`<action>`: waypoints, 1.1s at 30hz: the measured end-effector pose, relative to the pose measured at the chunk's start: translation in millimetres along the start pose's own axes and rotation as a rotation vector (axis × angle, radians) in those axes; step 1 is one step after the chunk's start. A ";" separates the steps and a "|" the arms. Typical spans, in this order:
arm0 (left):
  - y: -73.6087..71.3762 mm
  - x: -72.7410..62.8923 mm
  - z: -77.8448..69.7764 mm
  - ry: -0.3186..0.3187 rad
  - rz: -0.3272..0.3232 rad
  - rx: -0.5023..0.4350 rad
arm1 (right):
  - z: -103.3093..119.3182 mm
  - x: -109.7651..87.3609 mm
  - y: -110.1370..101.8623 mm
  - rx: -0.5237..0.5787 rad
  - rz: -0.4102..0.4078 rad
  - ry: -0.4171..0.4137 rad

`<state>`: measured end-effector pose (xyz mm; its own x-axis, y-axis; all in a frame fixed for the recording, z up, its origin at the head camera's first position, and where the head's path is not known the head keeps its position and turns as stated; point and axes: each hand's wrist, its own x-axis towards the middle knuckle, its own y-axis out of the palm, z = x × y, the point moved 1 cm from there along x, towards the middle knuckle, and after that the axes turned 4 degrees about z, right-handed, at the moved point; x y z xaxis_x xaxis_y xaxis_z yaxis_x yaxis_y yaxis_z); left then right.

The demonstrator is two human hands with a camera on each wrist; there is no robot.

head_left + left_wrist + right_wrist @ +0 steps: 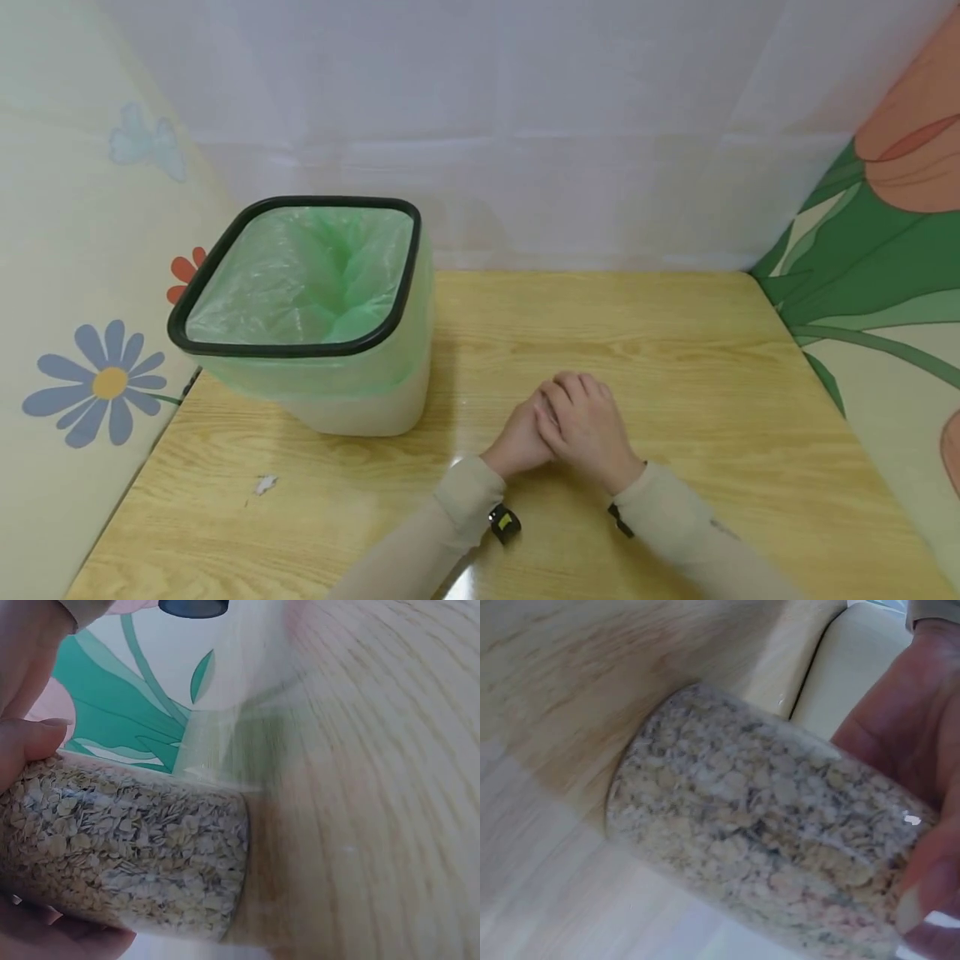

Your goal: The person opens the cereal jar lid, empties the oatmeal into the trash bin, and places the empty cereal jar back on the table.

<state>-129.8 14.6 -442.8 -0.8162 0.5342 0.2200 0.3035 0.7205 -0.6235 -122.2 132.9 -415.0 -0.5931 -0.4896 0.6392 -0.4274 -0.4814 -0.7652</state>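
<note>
A clear jar packed with oat flakes (135, 847) stands on the wooden table; in the head view both hands hide it. My left hand (519, 440) grips the upper part of the jar, with its thumb on one side and fingers on the other in the left wrist view. Over it lies my right hand (592, 429), its fingers curled across the jar's top and overlapping the left hand. From the right wrist, the oat jar (757, 817) shows its lower part, with fingers around its upper end. The jar's top is covered by the hands.
Left of the hands stands a pale square bin (375, 417) with a black rim and a green plastic liner (300, 275). A small white mark (265, 484) shows on the wooden table (675, 350) near its left edge. White cloth hangs behind; flower-printed sheets flank the sides.
</note>
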 end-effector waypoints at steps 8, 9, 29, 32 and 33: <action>1.7 1.1 3.4 0.038 -0.007 -0.029 | -4.9 0.7 2.2 0.034 -0.044 -0.095; 1.8 1.0 4.1 0.039 -0.012 -0.041 | -5.2 1.0 2.4 0.035 -0.048 -0.106; -4.4 3.9 6.2 0.026 0.032 -0.105 | -24.4 6.0 4.5 0.220 -0.021 -0.345; -5.5 4.0 7.3 0.009 0.055 -0.167 | -28.7 7.4 3.7 0.244 -0.003 -0.403; -6.1 3.9 7.4 0.012 0.063 -0.175 | -29.0 7.9 3.2 0.236 0.007 -0.411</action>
<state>-138.5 9.1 -443.6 -0.7871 0.5854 0.1942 0.4360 0.7508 -0.4961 -147.9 148.6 -414.6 -0.2562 -0.7177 0.6475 -0.2291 -0.6058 -0.7620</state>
